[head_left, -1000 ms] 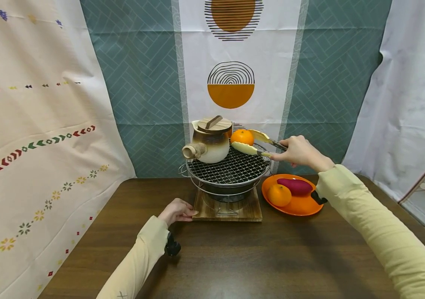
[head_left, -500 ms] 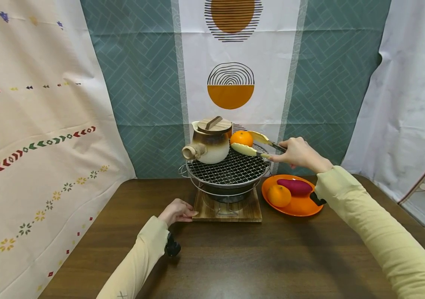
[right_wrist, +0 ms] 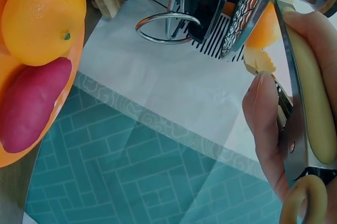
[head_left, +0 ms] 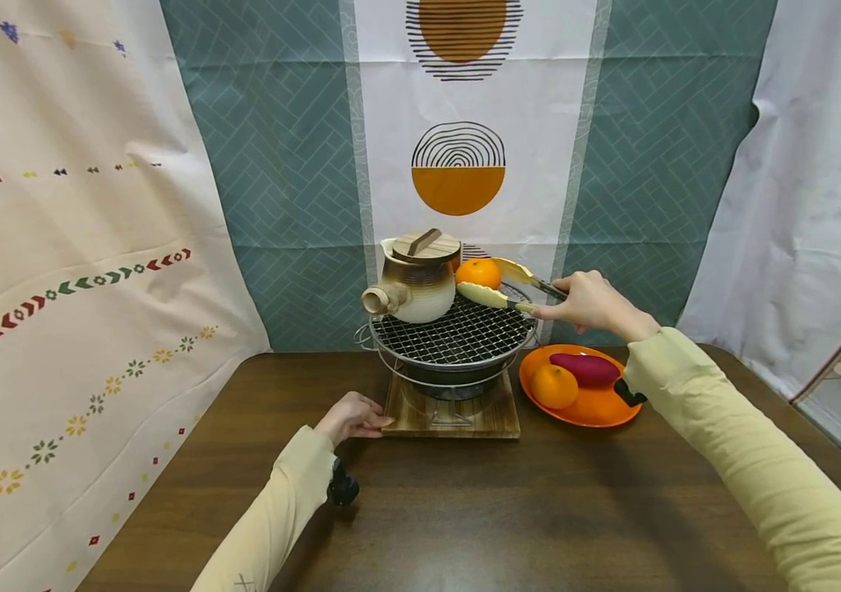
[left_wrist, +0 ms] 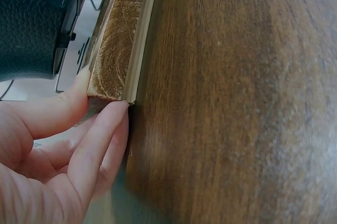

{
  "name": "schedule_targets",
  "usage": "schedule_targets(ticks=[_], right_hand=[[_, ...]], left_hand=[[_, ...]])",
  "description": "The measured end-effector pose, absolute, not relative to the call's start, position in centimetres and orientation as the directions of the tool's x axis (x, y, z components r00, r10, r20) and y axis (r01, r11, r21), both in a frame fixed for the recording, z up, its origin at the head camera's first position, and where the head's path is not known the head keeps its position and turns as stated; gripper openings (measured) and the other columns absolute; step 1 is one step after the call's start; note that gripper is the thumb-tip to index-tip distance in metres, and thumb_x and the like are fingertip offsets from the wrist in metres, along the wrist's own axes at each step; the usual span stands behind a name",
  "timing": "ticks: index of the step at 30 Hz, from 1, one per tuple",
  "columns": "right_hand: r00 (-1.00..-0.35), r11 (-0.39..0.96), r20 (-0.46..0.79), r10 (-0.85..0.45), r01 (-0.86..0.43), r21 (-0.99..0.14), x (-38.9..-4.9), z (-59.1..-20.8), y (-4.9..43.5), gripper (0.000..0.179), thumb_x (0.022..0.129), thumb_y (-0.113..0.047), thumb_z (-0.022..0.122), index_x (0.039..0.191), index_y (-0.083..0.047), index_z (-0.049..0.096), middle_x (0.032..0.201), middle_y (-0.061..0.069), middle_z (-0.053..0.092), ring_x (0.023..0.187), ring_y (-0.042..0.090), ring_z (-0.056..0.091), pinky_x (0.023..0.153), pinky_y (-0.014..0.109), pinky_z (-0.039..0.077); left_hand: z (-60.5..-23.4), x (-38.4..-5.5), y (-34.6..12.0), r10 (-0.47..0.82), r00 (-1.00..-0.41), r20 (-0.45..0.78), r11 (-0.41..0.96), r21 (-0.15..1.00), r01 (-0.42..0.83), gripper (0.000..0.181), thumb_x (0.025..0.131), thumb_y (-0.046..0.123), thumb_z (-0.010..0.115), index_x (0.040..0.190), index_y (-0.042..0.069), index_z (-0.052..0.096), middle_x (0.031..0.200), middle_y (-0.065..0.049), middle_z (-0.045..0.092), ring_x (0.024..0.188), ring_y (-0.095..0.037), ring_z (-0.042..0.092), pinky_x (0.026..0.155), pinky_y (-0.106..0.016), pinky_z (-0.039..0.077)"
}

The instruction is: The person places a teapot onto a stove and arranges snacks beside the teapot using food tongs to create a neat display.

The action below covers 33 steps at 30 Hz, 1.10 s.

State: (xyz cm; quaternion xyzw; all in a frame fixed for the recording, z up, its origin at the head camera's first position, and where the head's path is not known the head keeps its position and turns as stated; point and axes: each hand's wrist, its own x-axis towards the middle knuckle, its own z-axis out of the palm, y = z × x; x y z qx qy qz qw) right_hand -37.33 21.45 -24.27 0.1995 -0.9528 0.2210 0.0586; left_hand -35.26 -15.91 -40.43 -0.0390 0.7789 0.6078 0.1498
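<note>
My left hand [head_left: 352, 416] pinches the front left corner of a square wooden board [head_left: 414, 423]; in the left wrist view the thumb lies at the board's upper edge and the fingers at its lower edge. A round tabletop grill with a wire mesh top [head_left: 464, 337] stands on that board. My right hand [head_left: 598, 304] grips a pair of tongs [head_left: 485, 296] with pale yellow scalloped tips. Those tips lie spread on either side of an orange [head_left: 478, 274] at the back of the mesh. Left of the orange sits a brown-and-cream clay teapot [head_left: 422, 288] with a wooden lid.
Right of the grill, an orange plate [head_left: 608, 411] holds a second orange [head_left: 555, 386] and a purple sweet potato [head_left: 587, 369]. Wire handles [head_left: 362, 337] stick out from the grill's sides. Patterned cloth [head_left: 287, 205] hangs behind the brown table [head_left: 464, 510].
The tongs and right hand have dipped very slightly around the orange. The left hand stays on the board's corner.
</note>
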Motion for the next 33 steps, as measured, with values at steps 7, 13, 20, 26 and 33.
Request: schedule_targets(ticks=[7, 13, 20, 26, 33], right_hand=[[-0.925, 0.831, 0.191, -0.329, -0.379, -0.406, -37.0, -24.1, 21.5, 0.046, 0.079, -0.041, 0.068, 0.102, -0.002, 0.059, 0.061, 0.007, 0.050, 0.042, 0.023, 0.050, 0.046, 0.031, 0.049], [-0.926, 0.842, 0.204, -0.316, -0.373, -0.390, -36.5, -23.9, 22.0, 0.050, 0.078, -0.045, 0.068, 0.101, -0.001, 0.057, 0.060, 0.007, 0.049, 0.041, 0.019, 0.051, 0.048, 0.031, 0.050], [-0.928, 0.850, 0.196, -0.317, -0.370, -0.376, -36.1, -23.7, 22.5, 0.069, 0.077, -0.047, 0.067, 0.119, 0.005, 0.050, 0.059, 0.007, 0.050, 0.040, 0.019, 0.048, 0.048, 0.031, 0.049], [-0.930, 0.853, 0.189, -0.314, -0.364, -0.373, -35.6, -23.9, 23.0, 0.073, 0.078, -0.044, 0.068, 0.125, 0.007, 0.046, 0.060, 0.008, 0.049, 0.040, 0.019, 0.047, 0.046, 0.031, 0.048], [-0.938, 0.867, 0.201, -0.283, -0.340, -0.364, -34.7, -23.5, 23.6, 0.083, 0.076, -0.048, 0.068, 0.131, 0.008, 0.040, 0.061, 0.007, 0.049, 0.042, 0.019, 0.048, 0.047, 0.031, 0.047]], left_hand=[[-40.5, -35.3, -15.8, 0.121, -0.953, -0.278, 0.263, 0.935, -0.239, 0.036, 0.077, -0.009, 0.065, 0.107, -0.022, 0.050, 0.097, -0.023, 0.054, 0.066, -0.019, 0.058, 0.067, -0.035, 0.053], [-40.6, -35.3, -15.9, 0.120, -0.950, -0.287, 0.262, 0.933, -0.248, 0.037, 0.077, -0.010, 0.065, 0.109, -0.022, 0.049, 0.097, -0.023, 0.055, 0.066, -0.019, 0.059, 0.067, -0.035, 0.054], [-40.7, -35.3, -15.9, 0.117, -0.955, -0.274, 0.262, 0.936, -0.236, 0.036, 0.077, -0.009, 0.065, 0.107, -0.022, 0.050, 0.092, -0.021, 0.055, 0.065, -0.019, 0.057, 0.067, -0.035, 0.054], [-40.8, -35.2, -15.9, 0.116, -0.955, -0.272, 0.258, 0.937, -0.236, 0.037, 0.077, -0.010, 0.065, 0.108, -0.023, 0.049, 0.093, -0.023, 0.055, 0.066, -0.020, 0.058, 0.067, -0.036, 0.054], [-40.7, -35.3, -15.9, 0.116, -0.956, -0.271, 0.267, 0.935, -0.232, 0.038, 0.077, -0.009, 0.065, 0.109, -0.023, 0.049, 0.092, -0.022, 0.056, 0.067, -0.019, 0.058, 0.067, -0.035, 0.054]])
